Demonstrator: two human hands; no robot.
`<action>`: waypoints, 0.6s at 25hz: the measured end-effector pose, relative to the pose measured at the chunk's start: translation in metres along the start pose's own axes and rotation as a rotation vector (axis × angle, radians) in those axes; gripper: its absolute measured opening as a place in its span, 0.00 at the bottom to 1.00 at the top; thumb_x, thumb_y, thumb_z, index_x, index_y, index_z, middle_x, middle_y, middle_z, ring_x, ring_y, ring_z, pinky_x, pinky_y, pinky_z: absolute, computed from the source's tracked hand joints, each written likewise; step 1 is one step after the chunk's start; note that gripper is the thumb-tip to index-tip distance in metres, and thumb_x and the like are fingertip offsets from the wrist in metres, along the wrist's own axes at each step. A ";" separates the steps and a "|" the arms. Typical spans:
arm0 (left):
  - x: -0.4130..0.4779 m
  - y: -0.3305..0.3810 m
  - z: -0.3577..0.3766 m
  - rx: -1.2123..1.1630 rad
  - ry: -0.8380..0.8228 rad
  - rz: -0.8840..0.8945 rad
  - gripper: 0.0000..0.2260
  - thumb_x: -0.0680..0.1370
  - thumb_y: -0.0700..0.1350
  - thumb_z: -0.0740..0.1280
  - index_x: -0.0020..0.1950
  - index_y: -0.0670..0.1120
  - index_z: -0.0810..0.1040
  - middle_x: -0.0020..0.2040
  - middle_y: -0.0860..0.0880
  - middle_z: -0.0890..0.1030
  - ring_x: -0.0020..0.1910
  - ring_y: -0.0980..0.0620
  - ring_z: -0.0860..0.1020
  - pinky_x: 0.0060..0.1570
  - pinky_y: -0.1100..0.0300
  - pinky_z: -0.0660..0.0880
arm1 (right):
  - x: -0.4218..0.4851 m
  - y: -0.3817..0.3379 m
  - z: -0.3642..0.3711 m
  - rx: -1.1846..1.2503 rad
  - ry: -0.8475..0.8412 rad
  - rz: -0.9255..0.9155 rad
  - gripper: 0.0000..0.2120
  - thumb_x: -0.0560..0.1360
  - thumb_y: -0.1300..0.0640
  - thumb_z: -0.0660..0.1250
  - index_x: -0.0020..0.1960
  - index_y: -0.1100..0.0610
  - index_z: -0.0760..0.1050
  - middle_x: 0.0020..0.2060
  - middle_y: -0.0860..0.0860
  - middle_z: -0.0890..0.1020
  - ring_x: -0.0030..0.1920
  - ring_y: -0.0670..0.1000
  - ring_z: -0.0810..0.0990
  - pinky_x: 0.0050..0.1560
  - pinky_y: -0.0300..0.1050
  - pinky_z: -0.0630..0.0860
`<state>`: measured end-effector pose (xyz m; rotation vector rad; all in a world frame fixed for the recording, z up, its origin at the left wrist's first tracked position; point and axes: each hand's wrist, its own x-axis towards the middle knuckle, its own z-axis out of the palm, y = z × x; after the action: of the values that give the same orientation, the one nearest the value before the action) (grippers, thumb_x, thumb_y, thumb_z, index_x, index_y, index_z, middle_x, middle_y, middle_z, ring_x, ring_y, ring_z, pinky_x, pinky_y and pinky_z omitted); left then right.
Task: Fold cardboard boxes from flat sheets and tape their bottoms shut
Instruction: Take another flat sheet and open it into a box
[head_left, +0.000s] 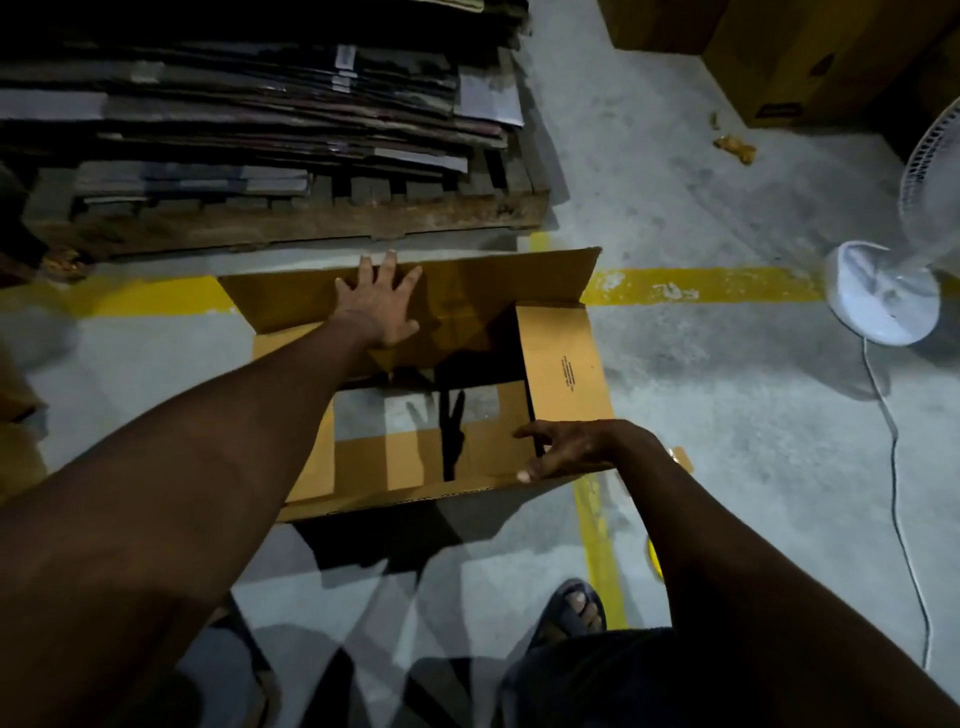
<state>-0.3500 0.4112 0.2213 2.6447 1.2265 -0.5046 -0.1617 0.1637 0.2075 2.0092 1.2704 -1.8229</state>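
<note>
- Head view: we look down on a brown cardboard box (563, 364) standing opened on the concrete floor (701, 208), across a yellow painted line (701, 285).
- Through the box's open middle we see bare floor; the flaps are not closed.
- Our left hand (382, 304) lies flat, fingers spread wide, palm pressed on the far flap (483, 283). It grips nothing; it only pushes against the cardboard.
- Our right hand (569, 449) sits at the near right corner of the box, fingers partly curled over the edge where the right side flap (563, 364) meets the near wall. The thumb points left along the rim. It has a loose hold of that cardboard edge.
- The right side flap carries a small block of printed text, too small to read.
- Beyond the box, a wooden pallet (311, 218) holds a tall stack of flat cardboard sheets (249, 109), dark and dim.
- To the right, a white standing fan (883, 291) rests on the floor, its cord (896, 467) trailing toward us.
- At upper right, more assembled boxes (810, 57) stand well apart from ours.
- A crumpled brownish scrap (735, 148) lies on the floor near them.
- Low in frame, a foot in a dark sandal (571, 610) stands beside a second yellow line.
</note>
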 end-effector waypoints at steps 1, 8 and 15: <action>-0.005 -0.001 0.002 -0.001 -0.007 0.011 0.37 0.79 0.58 0.61 0.79 0.55 0.40 0.79 0.45 0.38 0.77 0.36 0.40 0.70 0.31 0.50 | -0.004 -0.002 0.000 -0.045 -0.045 0.025 0.49 0.62 0.34 0.76 0.76 0.40 0.57 0.77 0.52 0.61 0.76 0.57 0.59 0.73 0.59 0.61; -0.040 -0.010 0.011 -0.024 -0.057 0.099 0.33 0.81 0.62 0.51 0.79 0.51 0.41 0.80 0.48 0.47 0.78 0.42 0.51 0.73 0.36 0.50 | -0.012 -0.003 0.008 -0.362 0.844 0.156 0.20 0.72 0.38 0.70 0.58 0.47 0.76 0.55 0.55 0.80 0.59 0.59 0.74 0.60 0.55 0.69; -0.086 -0.005 0.090 -0.226 -0.062 0.088 0.28 0.81 0.62 0.48 0.79 0.50 0.53 0.78 0.48 0.58 0.76 0.45 0.59 0.71 0.40 0.59 | 0.020 -0.016 0.010 -0.406 1.050 0.100 0.14 0.75 0.56 0.68 0.59 0.57 0.71 0.54 0.60 0.78 0.53 0.63 0.78 0.45 0.51 0.73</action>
<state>-0.4260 0.3273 0.1707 2.4613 1.0751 -0.4049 -0.1812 0.1773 0.1940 2.7274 1.4951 -0.2971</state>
